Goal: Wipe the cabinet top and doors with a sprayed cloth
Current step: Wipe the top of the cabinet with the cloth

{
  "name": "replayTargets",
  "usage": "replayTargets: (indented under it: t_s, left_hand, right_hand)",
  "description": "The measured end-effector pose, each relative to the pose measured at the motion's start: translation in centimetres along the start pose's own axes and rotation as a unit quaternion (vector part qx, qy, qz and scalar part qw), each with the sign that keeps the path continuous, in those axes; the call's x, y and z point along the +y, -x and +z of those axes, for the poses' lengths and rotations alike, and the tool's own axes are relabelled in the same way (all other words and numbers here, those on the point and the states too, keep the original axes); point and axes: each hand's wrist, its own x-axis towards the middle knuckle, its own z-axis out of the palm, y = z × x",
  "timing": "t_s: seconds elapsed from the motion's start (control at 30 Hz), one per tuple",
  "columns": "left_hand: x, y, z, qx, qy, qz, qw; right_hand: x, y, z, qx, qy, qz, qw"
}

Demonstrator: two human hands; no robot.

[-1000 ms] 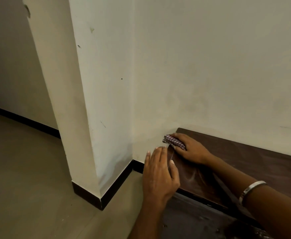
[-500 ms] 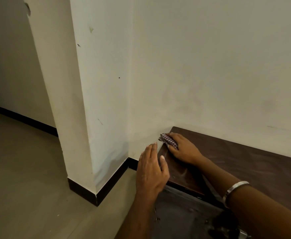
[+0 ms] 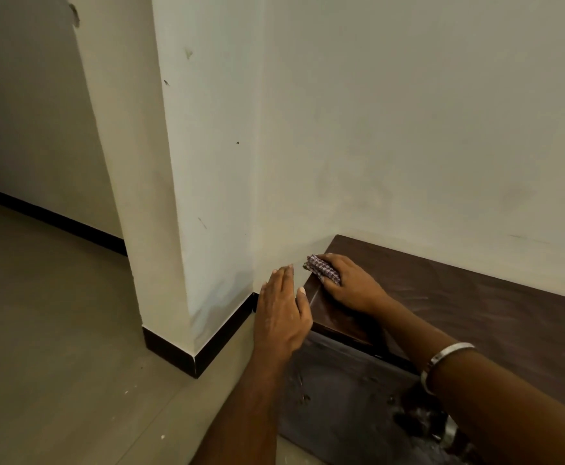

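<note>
Head view | right hand (image 3: 351,286) grips cloth (image 3: 322,269) on cabinet top (image 3: 475,313) | left hand (image 3: 282,313) flat, fingers straight

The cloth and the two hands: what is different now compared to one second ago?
Little changed. The right hand still presses the checked cloth on the cabinet top at its left end by the wall. The left hand stays open beside that end, holding nothing.

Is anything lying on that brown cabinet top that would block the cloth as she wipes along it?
Nothing visible does. The right hand presses the checked cloth on the cabinet top at its left end, beside the wall. The surface stretching right shows only wipe streaks. The left hand hovers open off the cabinet's end, out of the path.
</note>
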Motion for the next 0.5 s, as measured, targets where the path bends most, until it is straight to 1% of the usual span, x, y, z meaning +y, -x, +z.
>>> replayTargets:
  t_s: [0.1,0.23,0.3,0.5]
  left_hand:
    - [-0.4,-0.1,-0.3,0.015,0.000,-0.019,1.000]
    - [-1.0,-0.3,-1.0,0.036,0.000,-0.031,0.999]
    - [-1.4,-0.3,-1.4,0.049,0.003,-0.045,0.998]
    - [-1.9,-0.4,-2.1,0.053,0.002,-0.058,0.997]
  right_hand:
    - [-0.8,1.2,0.2,0.007,0.004,-0.010,1.000]
    - [-2.4,4.4,0.5,0.018,-0.003,-0.077,0.997]
    - [-3.3,5.8,0.5,0.018,-0.005,-0.097,0.995]
    - [-4.0,7.5,0.2,0.005,-0.008,-0.105,0.994]
